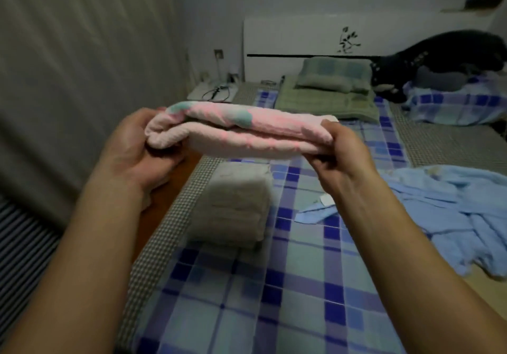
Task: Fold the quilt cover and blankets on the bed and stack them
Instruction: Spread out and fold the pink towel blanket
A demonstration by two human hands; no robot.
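Bed [274, 285] with checked sheet: both hands hold a folded pink blanket [241, 131] in the air, left hand [137, 153] and right hand [343, 156] each grasping one end, above a folded beige blanket [233, 202].

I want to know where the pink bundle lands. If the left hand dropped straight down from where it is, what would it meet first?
Probably the bed's checked edge or the wooden side rail beside the folded beige blanket, not the blanket itself. The left hand looks left of it, though depth is unclear.
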